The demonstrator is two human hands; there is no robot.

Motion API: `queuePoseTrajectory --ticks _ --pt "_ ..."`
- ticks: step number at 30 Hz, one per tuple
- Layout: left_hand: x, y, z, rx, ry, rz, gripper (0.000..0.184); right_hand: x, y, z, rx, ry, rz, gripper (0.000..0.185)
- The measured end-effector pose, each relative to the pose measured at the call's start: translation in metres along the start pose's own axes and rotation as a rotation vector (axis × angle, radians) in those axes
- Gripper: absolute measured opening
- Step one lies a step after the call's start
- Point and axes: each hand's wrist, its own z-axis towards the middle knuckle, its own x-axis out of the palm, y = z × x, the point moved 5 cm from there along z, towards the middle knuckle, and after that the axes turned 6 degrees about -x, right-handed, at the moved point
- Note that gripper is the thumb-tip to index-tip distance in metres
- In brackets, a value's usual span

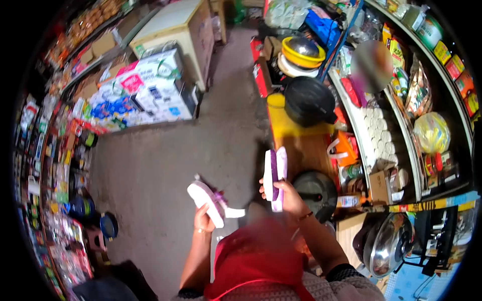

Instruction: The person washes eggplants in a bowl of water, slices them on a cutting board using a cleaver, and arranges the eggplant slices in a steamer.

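My left hand (pixel 202 219) is closed around a white and purple shoe (pixel 203 197), its pale sole facing up. A purple bit and a white strap-like piece stick out on its right side. To the right, my right hand (pixel 290 198) grips a second white and purple shoe (pixel 271 173), held upright with a dark purple band along its edge. A lilac part (pixel 281 163) shows behind that band; I cannot tell whether it belongs to the same shoe. The two shoes are apart, both held above the floor. Bright glare washes out their details.
A wooden counter (pixel 298 153) with a black pot (pixel 309 100), yellow basins (pixel 301 54) and a dark round pan (pixel 315 195) stands on the right. Stocked shelves (pixel 359 120) rise beyond it. Printed cartons (pixel 145 93) and a wooden cabinet (pixel 170 22) line the far left. Grey concrete floor (pixel 145 160) lies between.
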Motion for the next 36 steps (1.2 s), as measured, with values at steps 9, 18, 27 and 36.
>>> queuePoseTrajectory --ticks 9,18,27,36 --pt "-0.047 -0.135 0.123 0.235 -0.11 0.051 0.059 -0.124 0.138 0.201 -0.119 -0.545 -0.225 0.033" --pt "-0.068 -0.204 0.325 0.068 -0.239 0.07 0.054 -0.264 0.242 0.363 -0.297 -1.049 -0.54 0.023" --pt "-0.011 -0.185 0.508 -0.168 -0.188 0.303 0.058 -0.424 0.257 0.467 -0.107 -1.319 -0.996 0.056" --pt "0.047 -0.133 0.693 -0.451 -0.102 0.246 0.061 -0.448 0.306 0.432 0.049 -1.896 -0.832 0.064"
